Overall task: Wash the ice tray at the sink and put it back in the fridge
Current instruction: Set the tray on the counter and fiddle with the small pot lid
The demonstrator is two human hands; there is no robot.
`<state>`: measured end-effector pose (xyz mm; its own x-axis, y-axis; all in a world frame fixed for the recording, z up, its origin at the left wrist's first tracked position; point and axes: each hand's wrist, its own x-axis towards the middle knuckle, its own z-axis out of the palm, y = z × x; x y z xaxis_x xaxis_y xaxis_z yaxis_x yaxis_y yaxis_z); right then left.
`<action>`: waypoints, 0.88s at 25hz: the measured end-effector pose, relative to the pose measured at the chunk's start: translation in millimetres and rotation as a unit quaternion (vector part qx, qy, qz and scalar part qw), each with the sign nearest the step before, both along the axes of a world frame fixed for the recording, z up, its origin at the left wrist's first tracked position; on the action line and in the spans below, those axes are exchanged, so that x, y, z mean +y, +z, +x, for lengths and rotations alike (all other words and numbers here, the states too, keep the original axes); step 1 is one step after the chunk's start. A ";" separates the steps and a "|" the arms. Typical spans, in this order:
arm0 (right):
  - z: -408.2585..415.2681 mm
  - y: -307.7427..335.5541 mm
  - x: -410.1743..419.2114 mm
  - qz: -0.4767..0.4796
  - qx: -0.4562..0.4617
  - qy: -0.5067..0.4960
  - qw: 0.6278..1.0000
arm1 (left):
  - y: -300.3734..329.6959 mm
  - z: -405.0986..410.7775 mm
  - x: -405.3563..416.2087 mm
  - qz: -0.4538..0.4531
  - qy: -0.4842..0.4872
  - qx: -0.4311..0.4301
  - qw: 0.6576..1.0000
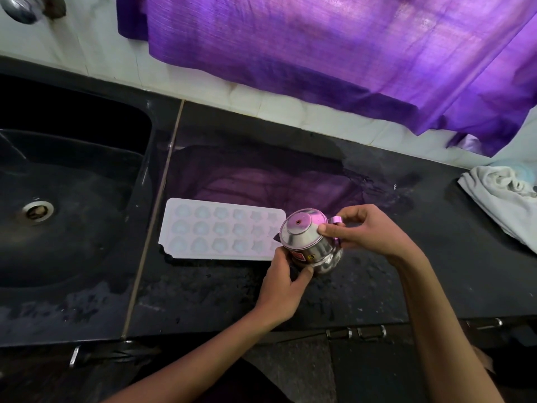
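A white ice tray [220,231] with several shaped cells lies flat on the black counter, just right of the sink [72,199]. At the tray's right end stands a small steel kettle [311,242] with a lid, its body partly covering the tray's corner. My left hand [283,283] grips the kettle's lower body from the front. My right hand [369,231] holds the lid's rim and the handle side from the right.
The black sink with a round drain [37,212] takes up the left. A purple curtain [334,53] hangs over the back wall. A crumpled white cloth [499,199] lies at the counter's right end. The wet counter [232,292] has bare room in front of the tray.
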<state>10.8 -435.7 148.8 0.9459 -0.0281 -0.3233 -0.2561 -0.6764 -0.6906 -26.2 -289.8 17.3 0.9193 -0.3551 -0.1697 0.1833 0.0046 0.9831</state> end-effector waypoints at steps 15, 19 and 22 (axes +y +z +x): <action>0.7 1.4 -5.4 0.030 0.004 -0.018 0.999 | 9.6 3.4 0.2 0.024 0.019 -0.045 0.998; 2.4 3.2 -10.9 0.066 -0.010 -0.041 0.997 | 18.8 4.2 -0.3 0.031 0.059 -0.090 0.994; 6.2 5.8 -12.5 0.084 -0.019 -0.049 0.995 | 23.7 5.9 -0.4 0.025 0.075 -0.108 0.991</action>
